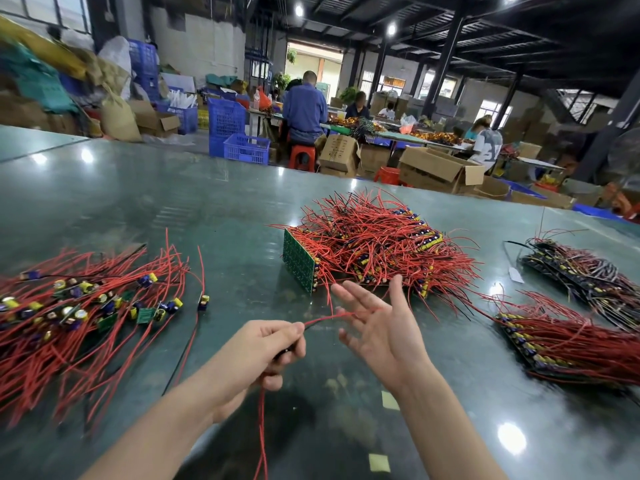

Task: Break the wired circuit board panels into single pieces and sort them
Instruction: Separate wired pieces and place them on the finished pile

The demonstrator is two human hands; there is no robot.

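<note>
Over the green table (173, 202) the left hand (256, 355) is curled tight, pinching a red wire (325, 317) between thumb and forefinger; whatever small piece hangs on that wire is hidden inside the fist, so I cannot tell if a board is there. The wire runs rightward and lies across the fingers of the right hand (381, 323), which is spread wide, palm turned inward, gripping nothing. Another stretch of red wire drops from under the left fist toward the near edge. Just beyond the hands sits the big stack of panels (363, 244), a green board edge facing left and a thick tangle of red wires bristling over the top, some strands reaching down close to the right fingertips. To the left lies a loose heap of single pieces (79, 306), small green boards with yellow and purple capacitors, their wires fanned toward the near edge; one lone piece (203, 302) rests just beside that heap. On the right a red-wired panel (561, 341) lies flat, and farther back a dark-wired panel (581, 271) with a small white scrap (516, 274) near it. Behind the table people sit at other benches among cardboard boxes (440, 169), blue crates (246, 148) and red stools (302, 157).
</note>
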